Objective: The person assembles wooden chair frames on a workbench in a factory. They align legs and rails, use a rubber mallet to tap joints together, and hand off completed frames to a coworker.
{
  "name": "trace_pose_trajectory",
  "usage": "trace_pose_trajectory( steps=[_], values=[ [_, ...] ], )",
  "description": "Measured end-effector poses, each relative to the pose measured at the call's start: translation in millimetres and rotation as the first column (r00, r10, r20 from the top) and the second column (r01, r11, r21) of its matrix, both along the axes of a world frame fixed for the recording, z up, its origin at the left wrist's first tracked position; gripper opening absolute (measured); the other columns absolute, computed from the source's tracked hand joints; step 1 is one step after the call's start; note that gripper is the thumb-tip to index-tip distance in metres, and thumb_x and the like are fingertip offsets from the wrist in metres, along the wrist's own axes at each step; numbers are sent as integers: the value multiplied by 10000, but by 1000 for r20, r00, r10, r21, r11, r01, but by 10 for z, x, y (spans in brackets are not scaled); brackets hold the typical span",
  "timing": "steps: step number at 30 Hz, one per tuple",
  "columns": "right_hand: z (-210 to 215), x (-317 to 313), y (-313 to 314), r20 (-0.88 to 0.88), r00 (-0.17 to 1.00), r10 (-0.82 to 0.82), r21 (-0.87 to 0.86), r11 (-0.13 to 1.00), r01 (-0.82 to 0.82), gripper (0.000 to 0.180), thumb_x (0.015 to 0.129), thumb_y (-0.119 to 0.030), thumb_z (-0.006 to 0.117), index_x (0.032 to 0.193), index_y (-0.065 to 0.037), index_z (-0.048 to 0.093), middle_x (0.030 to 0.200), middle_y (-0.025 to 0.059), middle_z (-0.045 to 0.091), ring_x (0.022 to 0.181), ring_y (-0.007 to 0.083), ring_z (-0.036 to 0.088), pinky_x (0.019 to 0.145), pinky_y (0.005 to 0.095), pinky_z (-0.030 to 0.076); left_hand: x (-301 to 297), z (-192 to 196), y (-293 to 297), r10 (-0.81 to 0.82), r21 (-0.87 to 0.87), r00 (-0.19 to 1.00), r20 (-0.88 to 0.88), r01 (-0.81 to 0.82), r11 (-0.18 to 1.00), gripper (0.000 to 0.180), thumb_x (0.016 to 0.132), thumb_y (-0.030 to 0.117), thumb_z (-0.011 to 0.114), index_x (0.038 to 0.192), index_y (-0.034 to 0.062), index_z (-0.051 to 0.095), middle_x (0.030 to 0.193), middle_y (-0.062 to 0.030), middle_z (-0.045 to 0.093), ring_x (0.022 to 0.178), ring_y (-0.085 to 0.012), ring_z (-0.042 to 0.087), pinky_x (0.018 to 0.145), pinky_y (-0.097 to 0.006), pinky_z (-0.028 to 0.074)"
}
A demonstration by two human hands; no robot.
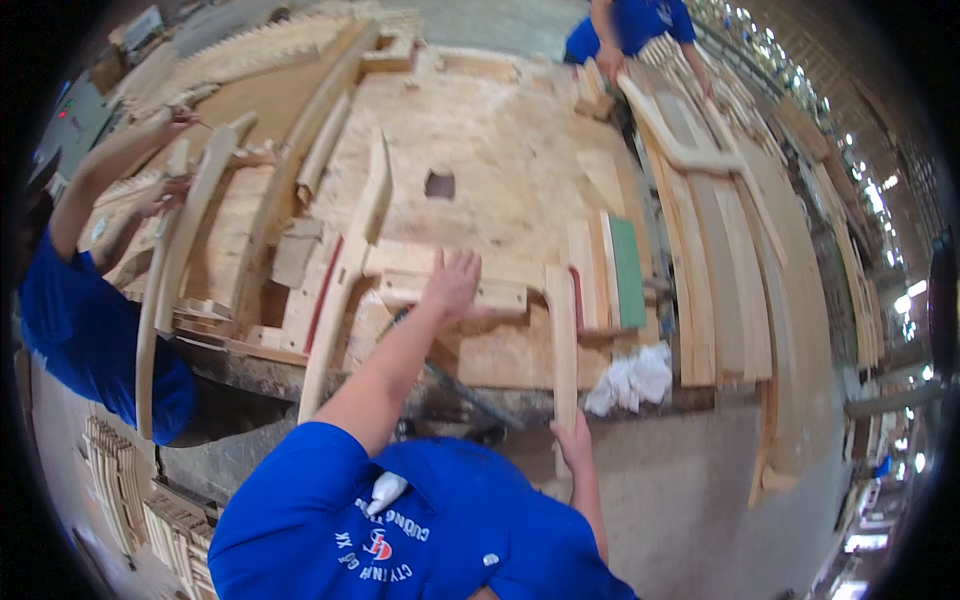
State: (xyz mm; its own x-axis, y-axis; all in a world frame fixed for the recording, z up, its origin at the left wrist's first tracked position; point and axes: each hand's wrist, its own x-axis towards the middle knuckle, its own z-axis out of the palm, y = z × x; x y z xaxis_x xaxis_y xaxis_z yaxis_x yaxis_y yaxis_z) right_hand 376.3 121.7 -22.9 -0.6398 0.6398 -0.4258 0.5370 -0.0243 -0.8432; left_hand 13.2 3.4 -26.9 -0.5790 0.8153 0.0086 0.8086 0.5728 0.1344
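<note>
Two hands, two wood pieces on the workbench (500,130)
Left hand (452,283) spread flat, pressing one wood block (450,290); right hand (573,441) closed around one upright slat (563,340) at the bench's near edge

right hand (572,440) palm hidden behind wooden slat (563,340), far stacked pieces (860,300) blurred at rim
</note>
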Motion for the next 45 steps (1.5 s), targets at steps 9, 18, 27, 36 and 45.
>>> trace_pose_trajectory(
  steps=[9, 18, 27, 36, 45],
  values=[
    [-195, 158, -34, 0, 999, 40, -150, 988, -40, 417, 755, -117, 716, 1098, -5, 508, 834, 79, 580, 670, 159, 608, 542, 294, 513, 12, 77, 6, 9, 35, 1000, 10, -9, 999, 1101, 619, 692, 650, 1404, 1, 305, 1417, -196, 370, 1339, -348, 306, 1117, -554, 158],
    [-163, 152, -128, 15, 1000, -27, -319, 947, 30, 360, 767, -86, 708, 1036, -19, 478, 720, 63, 569, 468, 149, 566, 420, 289, 486, -24, -12, -42, -44, 74, 998, -45, 48, 996, 1027, 662, 690, 626, 1418, 69, 313, 1419, -192, 365, 1340, -358, 299, 1115, -552, 161],
    [-234, 194, -123, 22, 1000, 7, -313, 950, 0, 338, 776, -89, 696, 1025, -2, 484, 705, 67, 556, 507, 153, 564, 447, 292, 499, 5, 1, -42, -63, 91, 997, -31, 66, 994, 1000, 687, 679, 612, 1409, 51, 322, 1414, -218, 358, 1344, -370, 295, 1108, -569, 165],
    [-222, 197, -134, 5, 1000, 15, -312, 950, -13, 310, 784, -90, 693, 1004, -5, 492, 718, 74, 570, 533, 153, 575, 477, 296, 518, -6, -10, -34, -50, 57, 999, 14, 49, 997, 991, 695, 662, 614, 1424, 68, 302, 1439, -214, 326, 1360, -375, 263, 1116, -570, 133],
    [-229, 193, -191, 10, 1000, -19, -275, 961, 21, 274, 797, -89, 694, 972, -11, 498, 688, 62, 565, 509, 144, 565, 454, 281, 482, -3, -7, -52, -53, 79, 999, -3, 53, 995, 982, 700, 658, 613, 1422, 67, 306, 1435, -221, 329, 1357, -380, 266, 1118, -566, 132]
  ],
)
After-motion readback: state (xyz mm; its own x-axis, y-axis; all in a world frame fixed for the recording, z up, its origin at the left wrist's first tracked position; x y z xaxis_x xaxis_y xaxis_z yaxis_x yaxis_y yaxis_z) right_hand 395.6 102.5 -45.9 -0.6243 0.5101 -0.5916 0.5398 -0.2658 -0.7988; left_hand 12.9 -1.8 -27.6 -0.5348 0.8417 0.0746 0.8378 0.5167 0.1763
